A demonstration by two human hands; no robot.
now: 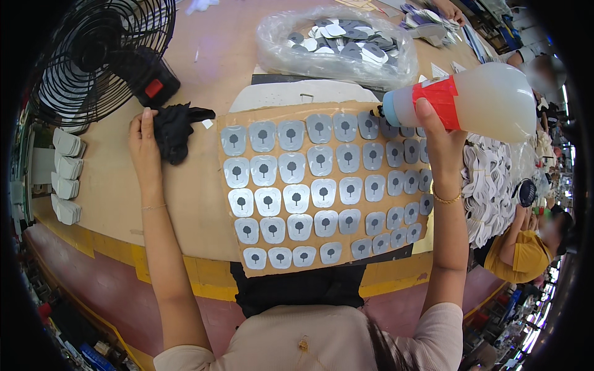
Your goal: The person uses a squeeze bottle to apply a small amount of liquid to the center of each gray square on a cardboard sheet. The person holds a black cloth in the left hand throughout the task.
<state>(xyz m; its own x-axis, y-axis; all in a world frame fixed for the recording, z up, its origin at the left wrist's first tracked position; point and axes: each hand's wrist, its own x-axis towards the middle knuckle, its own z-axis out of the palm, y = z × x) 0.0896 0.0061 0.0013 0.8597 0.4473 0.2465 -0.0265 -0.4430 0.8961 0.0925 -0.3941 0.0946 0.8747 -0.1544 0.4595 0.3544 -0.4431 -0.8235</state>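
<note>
My right hand (440,139) grips a translucent squeeze bottle (495,102) of cloudy liquid, with red tape and a blue cap. The bottle lies nearly horizontal above the board's far right part, its dark nozzle pointing left. Beneath is a brown cardboard sheet (278,207), bearing rows of rounded grey patches (296,197), each with a dark tree print. The bottle and my right arm hide some patches at the right. At the left, my left hand (144,139) rests beside a bunched black cloth (172,133), fingers mostly extended and touching its edge.
A black fan (93,52) stands at the far left, above stacks of pale pieces (68,164). A clear plastic bag (275,55) of grey and white pieces sits behind the board. White wavy pieces (486,191) are piled at right; a person in yellow (520,253) is beyond.
</note>
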